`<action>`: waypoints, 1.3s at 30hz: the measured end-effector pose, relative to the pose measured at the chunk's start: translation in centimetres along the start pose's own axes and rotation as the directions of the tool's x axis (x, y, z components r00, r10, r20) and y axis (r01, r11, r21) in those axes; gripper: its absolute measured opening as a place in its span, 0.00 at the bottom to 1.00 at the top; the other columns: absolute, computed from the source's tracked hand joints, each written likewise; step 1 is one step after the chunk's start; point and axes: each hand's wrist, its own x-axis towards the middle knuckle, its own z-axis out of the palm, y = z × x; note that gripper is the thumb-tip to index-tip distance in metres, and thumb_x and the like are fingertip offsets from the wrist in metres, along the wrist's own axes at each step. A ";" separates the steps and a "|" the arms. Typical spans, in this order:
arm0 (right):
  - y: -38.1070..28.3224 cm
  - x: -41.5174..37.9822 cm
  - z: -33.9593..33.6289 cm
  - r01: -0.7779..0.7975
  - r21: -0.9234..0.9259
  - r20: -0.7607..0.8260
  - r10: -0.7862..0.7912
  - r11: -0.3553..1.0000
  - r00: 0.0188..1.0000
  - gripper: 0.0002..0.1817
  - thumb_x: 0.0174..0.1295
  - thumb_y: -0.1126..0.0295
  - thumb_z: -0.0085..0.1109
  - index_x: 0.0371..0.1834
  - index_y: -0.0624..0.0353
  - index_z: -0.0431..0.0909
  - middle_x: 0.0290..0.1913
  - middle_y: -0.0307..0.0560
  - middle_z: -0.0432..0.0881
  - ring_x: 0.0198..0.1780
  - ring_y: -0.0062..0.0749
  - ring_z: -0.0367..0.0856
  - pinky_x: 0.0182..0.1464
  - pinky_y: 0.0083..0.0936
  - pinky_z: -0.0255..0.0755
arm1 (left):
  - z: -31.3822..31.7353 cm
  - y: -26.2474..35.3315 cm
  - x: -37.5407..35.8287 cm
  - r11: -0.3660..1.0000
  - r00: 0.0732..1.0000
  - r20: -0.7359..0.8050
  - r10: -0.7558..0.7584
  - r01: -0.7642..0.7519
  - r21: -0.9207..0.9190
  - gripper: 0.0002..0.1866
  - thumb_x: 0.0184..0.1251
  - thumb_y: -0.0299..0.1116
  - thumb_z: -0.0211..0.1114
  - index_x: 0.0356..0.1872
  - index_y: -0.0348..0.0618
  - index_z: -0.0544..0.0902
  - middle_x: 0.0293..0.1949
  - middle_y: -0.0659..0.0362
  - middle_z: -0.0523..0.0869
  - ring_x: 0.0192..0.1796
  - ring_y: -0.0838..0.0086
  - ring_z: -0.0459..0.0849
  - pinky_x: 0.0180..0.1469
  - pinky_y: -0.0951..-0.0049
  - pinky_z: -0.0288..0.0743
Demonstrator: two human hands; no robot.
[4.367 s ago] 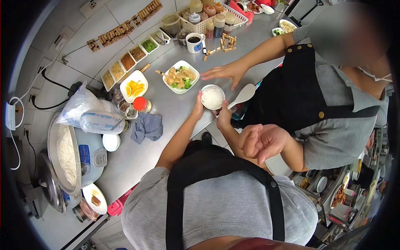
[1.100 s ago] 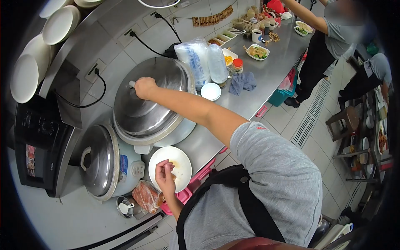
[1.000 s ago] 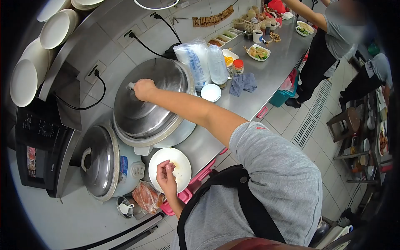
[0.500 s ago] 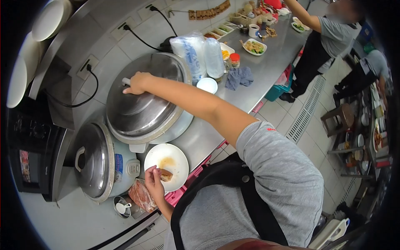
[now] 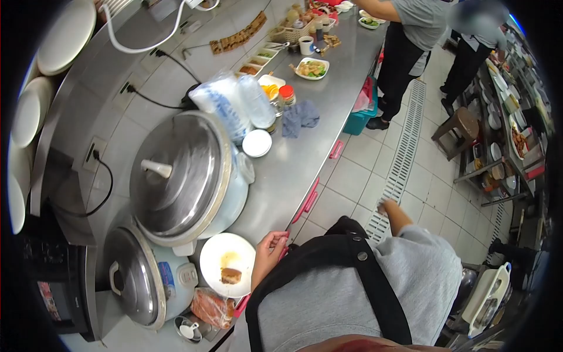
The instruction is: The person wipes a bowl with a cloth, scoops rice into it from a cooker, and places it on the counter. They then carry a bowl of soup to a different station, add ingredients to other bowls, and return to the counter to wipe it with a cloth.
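My left hand (image 5: 270,253) is beside the right edge of a white plate (image 5: 211,258), its fingers curled together with nothing visible in them. On the plate lie a brown piece of food (image 5: 230,276) and a smear of sauce. My right hand (image 5: 388,207) is out over the floor, away from the counter, and its fingers are smeared by motion. A large rice cooker (image 5: 176,176) with a domed metal lid stands behind the plate, its lid on. To the left of the plate is a second, smaller rice cooker (image 5: 135,276), also lidded.
A bag of reddish food (image 5: 212,307) and a small cup with a white scoop (image 5: 187,330) lie near me. Plastic bags (image 5: 226,105), a white bowl (image 5: 257,143), a blue cloth (image 5: 300,117) and a food dish (image 5: 312,68) are farther along. Two people and a stool (image 5: 455,132) occupy the aisle.
My right hand has let go of the large cooker's lid handle and swung right, over the floor. My left hand has released the brown food and moved to the plate's right side. The view has shifted.
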 end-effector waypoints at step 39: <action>-27.5 16.5 -25.4 -0.257 -0.078 0.269 0.269 0.963 0.925 0.23 0.60 0.54 0.47 0.20 0.66 0.73 0.14 0.47 0.73 0.15 0.34 0.75 0.21 0.29 0.68 | 24.2 1.7 71.1 0.906 0.754 -0.633 -0.177 -0.127 -0.405 0.34 0.55 0.20 0.56 0.62 0.49 0.53 0.45 0.48 0.77 0.40 0.63 0.81 0.30 0.67 0.82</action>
